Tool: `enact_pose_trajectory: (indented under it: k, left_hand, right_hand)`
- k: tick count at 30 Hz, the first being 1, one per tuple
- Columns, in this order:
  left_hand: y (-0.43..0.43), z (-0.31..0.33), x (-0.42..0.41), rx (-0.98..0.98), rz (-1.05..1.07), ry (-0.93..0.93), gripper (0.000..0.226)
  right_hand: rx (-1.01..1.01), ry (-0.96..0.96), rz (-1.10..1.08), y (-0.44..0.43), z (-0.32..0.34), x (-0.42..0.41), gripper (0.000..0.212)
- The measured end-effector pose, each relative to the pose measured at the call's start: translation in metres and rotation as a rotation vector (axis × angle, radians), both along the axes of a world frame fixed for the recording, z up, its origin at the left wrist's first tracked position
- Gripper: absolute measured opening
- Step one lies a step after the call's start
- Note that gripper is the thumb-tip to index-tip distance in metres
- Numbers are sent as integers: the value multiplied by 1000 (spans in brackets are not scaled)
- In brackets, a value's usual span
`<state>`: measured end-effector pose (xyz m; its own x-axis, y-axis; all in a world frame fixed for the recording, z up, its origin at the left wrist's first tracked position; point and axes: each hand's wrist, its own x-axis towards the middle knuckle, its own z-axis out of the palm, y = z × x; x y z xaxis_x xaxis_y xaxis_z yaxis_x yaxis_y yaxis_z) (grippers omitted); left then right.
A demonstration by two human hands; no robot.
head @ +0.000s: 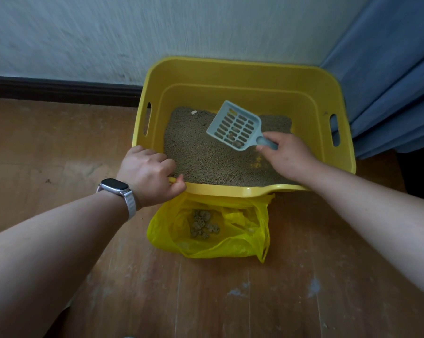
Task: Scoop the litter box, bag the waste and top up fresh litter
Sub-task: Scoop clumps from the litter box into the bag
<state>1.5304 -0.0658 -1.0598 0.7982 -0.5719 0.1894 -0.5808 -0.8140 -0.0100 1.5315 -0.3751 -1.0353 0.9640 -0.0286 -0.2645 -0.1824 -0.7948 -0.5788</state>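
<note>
A yellow litter box [250, 76] stands on the wooden floor against the wall, holding tan litter [206, 157]. My right hand [286, 154] grips the handle of a pale blue slotted scoop [235, 125], held above the litter with a few small clumps near its handle end. My left hand [150, 172], a watch on its wrist, grips the box's near-left rim. An open yellow plastic bag [242, 237] lies on the floor just in front of the box, with several waste clumps [202, 224] inside.
A white wall [108, 32] with a dark baseboard [59, 90] runs behind the box. A blue curtain [396, 81] hangs at the right, close to the box's right side. Worn wooden floor [206, 301] spreads left and toward me.
</note>
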Motion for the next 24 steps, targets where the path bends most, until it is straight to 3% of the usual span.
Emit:
enact_pose_trajectory:
  k: [10, 16, 18, 21, 24]
  left_hand:
    - [0, 1, -1, -11, 2, -1, 44]
    - [-1, 5, -4, -18, -15, -14, 41]
    - [-2, 5, -3, -22, -22, -18, 41]
    - [-1, 4, -3, -9, -21, -11, 43]
    - [0, 2, -3, -1, -19, -15, 43]
  right_hand:
    - [-132, -4, 113, 13, 69, -62, 31]
    - [-417, -291, 444, 21, 40, -110, 33]
    - [-483, -312, 545, 27, 25, -119, 34]
    - [-556, -336, 660, 36, 7, -121, 18]
    - [-577, -327, 718, 41, -3, -119, 31]
